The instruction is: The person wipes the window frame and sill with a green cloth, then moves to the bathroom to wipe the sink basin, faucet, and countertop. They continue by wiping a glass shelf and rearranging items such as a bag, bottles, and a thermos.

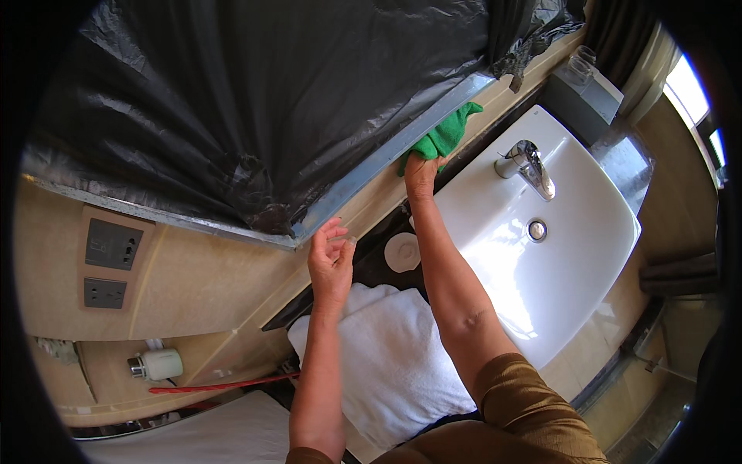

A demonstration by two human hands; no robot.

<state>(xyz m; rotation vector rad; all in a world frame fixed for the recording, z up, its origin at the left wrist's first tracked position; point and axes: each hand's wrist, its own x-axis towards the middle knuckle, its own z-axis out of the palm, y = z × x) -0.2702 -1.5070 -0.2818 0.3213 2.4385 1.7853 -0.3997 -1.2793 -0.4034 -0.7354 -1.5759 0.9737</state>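
My right hand [423,171] is on a green cloth [443,136], pressed against the beige tiled wall just under a metal frame edge [382,165]. The cloth covers most of its fingers. Near the lower corner of that frame is my left hand [329,261], fingers loosely curled and apart, with nothing visible in it. Whether its fingertips touch the metal I cannot tell. Black plastic sheeting [348,64] covers the panel inside the frame. Below my right hand lies a white washbasin [579,243] with a chrome faucet [526,168] and a round drain [537,231].
White folded towels [400,359] lie on the dark counter, with a round white object [402,252] behind them. A grey box [582,101] topped with drinking glasses [581,66] stands beside the basin. At left are wall sockets [113,243], a white wall-mounted device [156,364] and a red stick [223,384].
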